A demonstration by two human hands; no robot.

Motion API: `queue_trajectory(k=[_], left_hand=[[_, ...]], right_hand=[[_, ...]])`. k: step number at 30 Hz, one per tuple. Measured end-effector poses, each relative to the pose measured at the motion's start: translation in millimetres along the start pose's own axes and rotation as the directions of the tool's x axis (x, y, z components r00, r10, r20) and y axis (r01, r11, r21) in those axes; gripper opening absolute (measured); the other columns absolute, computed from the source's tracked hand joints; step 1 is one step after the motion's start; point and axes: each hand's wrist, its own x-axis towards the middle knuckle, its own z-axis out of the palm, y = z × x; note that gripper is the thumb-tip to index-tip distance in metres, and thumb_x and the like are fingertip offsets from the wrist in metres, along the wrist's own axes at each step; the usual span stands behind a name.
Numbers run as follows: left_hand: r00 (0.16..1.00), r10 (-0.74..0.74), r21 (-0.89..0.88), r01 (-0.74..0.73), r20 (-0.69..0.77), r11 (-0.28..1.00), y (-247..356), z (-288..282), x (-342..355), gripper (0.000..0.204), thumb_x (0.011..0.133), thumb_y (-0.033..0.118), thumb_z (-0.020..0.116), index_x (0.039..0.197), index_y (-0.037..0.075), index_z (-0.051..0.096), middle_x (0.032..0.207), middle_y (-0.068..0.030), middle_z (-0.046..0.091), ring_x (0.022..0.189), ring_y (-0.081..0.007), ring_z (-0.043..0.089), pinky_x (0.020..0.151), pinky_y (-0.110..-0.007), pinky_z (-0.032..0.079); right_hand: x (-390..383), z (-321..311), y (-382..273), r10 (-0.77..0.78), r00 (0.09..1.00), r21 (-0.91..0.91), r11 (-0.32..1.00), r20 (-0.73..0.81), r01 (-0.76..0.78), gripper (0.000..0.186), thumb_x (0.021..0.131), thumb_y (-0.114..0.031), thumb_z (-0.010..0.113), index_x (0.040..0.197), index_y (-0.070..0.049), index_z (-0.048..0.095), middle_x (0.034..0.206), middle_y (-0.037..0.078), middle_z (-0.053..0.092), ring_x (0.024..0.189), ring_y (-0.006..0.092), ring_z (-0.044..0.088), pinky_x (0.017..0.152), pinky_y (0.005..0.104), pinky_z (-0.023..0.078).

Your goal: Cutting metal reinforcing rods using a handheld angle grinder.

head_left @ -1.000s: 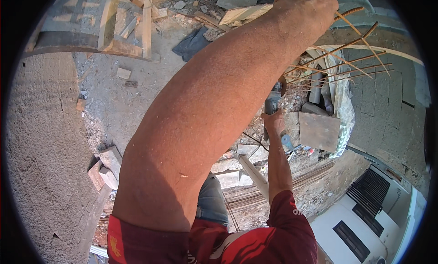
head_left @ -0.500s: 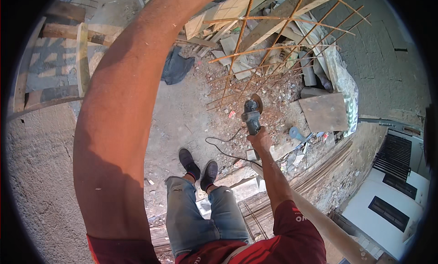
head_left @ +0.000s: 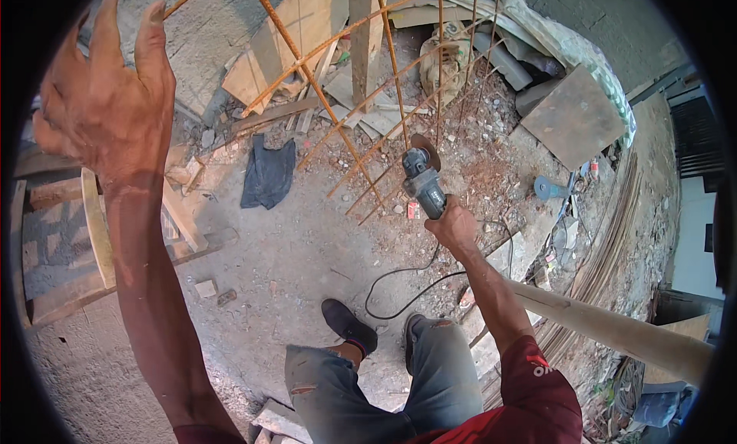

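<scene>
My left hand [head_left: 111,99] is raised at the upper left with its fingers apart, the thumb tip beside the end of a rusty bar [head_left: 184,0]; whether it touches the bar I cannot tell. My right hand [head_left: 455,227] is closed on an angle grinder [head_left: 426,187] with a cutting disc [head_left: 428,148] at its far end. The grinder is close to a lattice of crossed rusty rebar [head_left: 349,148] across the upper middle. A black cord [head_left: 395,271] loops on the debris-strewn ground below the grinder.
Timber frames [head_left: 100,229] stand at left, a dark cloth [head_left: 267,171] lies on the ground. A plywood square [head_left: 572,118], plastic sheeting [head_left: 583,68] and sacks [head_left: 445,60] are at upper right. A long pole [head_left: 614,329] and bundled bars [head_left: 614,229] lie at right, beside rubble.
My raised left arm has swung leftward, and the hand now shows with fingers apart. My right hand still holds the grinder. The view has turned, bringing rebar further across the top and my feet lower.
</scene>
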Motion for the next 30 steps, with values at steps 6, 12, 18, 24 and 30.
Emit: queue_trajectory(k=[6,12,18,24,30], left_hand=[[0.891,-0.383,-0.436,0.454,0.244,0.777,58.2,-33.7,-120.0,0.038,0.087,0.040,0.065,0.118,0.019,0.065,0.119,-0.0041,0.060,0.116,-0.0255,0.049,0.101,-0.049,0.029],[0.918,-0.284,-0.514,0.391,0.276,0.763,65.3,-38.6,-133.1,0.032,0.088,0.030,0.064,0.118,0.018,0.065,0.123,-0.0007,0.058,0.118,-0.0271,0.047,0.100,-0.051,0.028],[0.953,-0.044,-0.410,0.170,0.298,0.896,58.6,-42.8,-100.1,0.036,0.092,0.028,0.057,0.126,0.018,0.058,0.132,-0.0008,0.052,0.125,-0.0297,0.042,0.103,-0.052,0.025],[0.929,-0.065,-0.610,0.290,0.364,0.737,47.9,-113.4,-121.0,0.043,0.093,0.025,0.056,0.133,0.009,0.051,0.134,-0.0126,0.049,0.128,-0.0332,0.038,0.106,-0.051,0.024],[0.688,-0.073,-0.504,0.595,0.722,0.626,58.5,-134.8,-233.4,0.050,0.089,0.026,0.061,0.133,0.006,0.050,0.133,-0.0169,0.048,0.126,-0.0358,0.039,0.104,-0.051,0.026]], right_hand=[[17.3,26.6,5.8,-0.078,0.991,0.075,0.993,-0.111,0.086,0.056,0.064,-0.029,0.074,0.107,0.001,0.053,0.083,0.023,0.066,0.075,0.0376,0.067,0.070,0.0439,0.053],[16.5,49.5,15.1,-0.093,0.978,0.082,0.991,-0.189,0.110,0.056,0.061,-0.026,0.073,0.105,0.003,0.054,0.082,0.023,0.066,0.072,0.0370,0.066,0.068,0.0437,0.053],[8.2,57.2,7.2,-0.161,0.974,0.134,0.974,-0.157,0.183,0.054,0.062,-0.025,0.073,0.104,0.002,0.054,0.082,0.025,0.065,0.074,0.0395,0.066,0.068,0.0460,0.052],[19.9,58.8,12.3,-0.163,0.967,0.166,0.966,-0.198,0.197,0.051,0.064,-0.023,0.072,0.103,0.003,0.053,0.080,0.023,0.065,0.075,0.0385,0.066,0.068,0.0463,0.052],[31.0,58.3,5.7,-0.184,0.965,0.185,0.958,-0.188,0.218,0.052,0.063,-0.024,0.072,0.104,0.002,0.053,0.081,0.023,0.066,0.075,0.0389,0.066,0.068,0.0461,0.052]])
